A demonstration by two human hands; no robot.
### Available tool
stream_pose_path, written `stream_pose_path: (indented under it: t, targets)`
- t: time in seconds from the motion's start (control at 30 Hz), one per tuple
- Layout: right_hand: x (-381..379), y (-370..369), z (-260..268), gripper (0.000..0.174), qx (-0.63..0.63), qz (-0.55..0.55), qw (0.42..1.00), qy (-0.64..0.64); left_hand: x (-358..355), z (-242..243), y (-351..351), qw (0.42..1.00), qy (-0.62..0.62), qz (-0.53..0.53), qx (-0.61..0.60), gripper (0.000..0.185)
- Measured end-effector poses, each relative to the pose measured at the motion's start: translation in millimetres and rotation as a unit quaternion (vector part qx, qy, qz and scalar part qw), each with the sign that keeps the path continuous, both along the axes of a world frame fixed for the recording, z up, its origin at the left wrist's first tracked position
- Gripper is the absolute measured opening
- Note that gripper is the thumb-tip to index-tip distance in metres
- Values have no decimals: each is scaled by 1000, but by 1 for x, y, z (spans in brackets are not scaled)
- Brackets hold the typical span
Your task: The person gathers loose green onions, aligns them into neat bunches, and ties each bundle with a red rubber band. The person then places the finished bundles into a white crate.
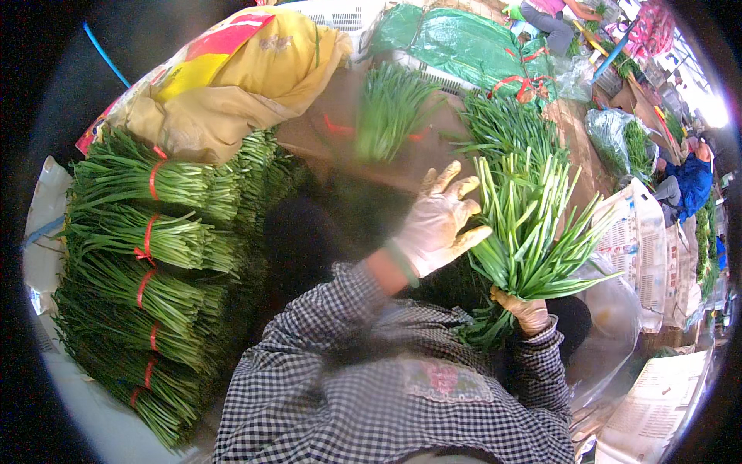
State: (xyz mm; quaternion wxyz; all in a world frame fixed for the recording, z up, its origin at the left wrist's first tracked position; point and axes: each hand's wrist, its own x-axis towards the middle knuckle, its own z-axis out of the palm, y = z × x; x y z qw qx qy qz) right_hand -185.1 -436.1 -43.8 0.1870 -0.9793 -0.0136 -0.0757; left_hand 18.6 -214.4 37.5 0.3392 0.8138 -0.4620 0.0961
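My right hand (524,312), in a pale stained glove, grips a bunch of garlic chives (516,232). The pale cut stem ends point upward, and loose green leaves fan out to the right. Just left of the bunch is my left hand (443,223), gloved, fingers spread and holding nothing. Beyond the hands, a small pile of chives (391,113) rests on a brown board (316,136), near some red ties (337,126). Another heap of chives (510,124) lies directly behind the held bunch.
Stacked chive bundles (177,238) with red ties fill the left side. A yellow sack (272,64) drapes above them. Behind the board lies a green plastic-wrapped pack (458,46). White plastic crates (632,249) stand at right, near a person in blue (690,180). Another person (550,17) works farther back.
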Motion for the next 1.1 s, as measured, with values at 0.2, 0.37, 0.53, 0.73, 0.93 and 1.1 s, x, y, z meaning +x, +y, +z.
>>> stream_pose_path:
  t: [0.2, 0.37, 0.53, 0.73, 0.93, 1.1]
  targets:
    - [-11, -12, 12, 32, -104, 41, 993, -29, -21, -11, -25, 997, 23, 27, 73, 40]
    - [-21, -27, 16, 29, 213, 6, 974, 83, -20, -16, -34, 992, -87, 83, -24, 17]
    - [-45, -44, 26, 40, 101, 58, 989, 88, 18, 9, -15, 919, 218, 54, -324, 28]
    - [-64, -41, 32, 48, 133, 30, 972, 190, 2, 7, -44, 989, 132, -43, 56, 105]
    - [-66, -36, 12, 53, 172, -1, 968, 181, -3, -33, -63, 971, 211, -93, 57, 31]
    - [-53, -36, 23, 37, 421, -45, 890, 170, -15, -35, -50, 997, 20, -20, -71, 27]
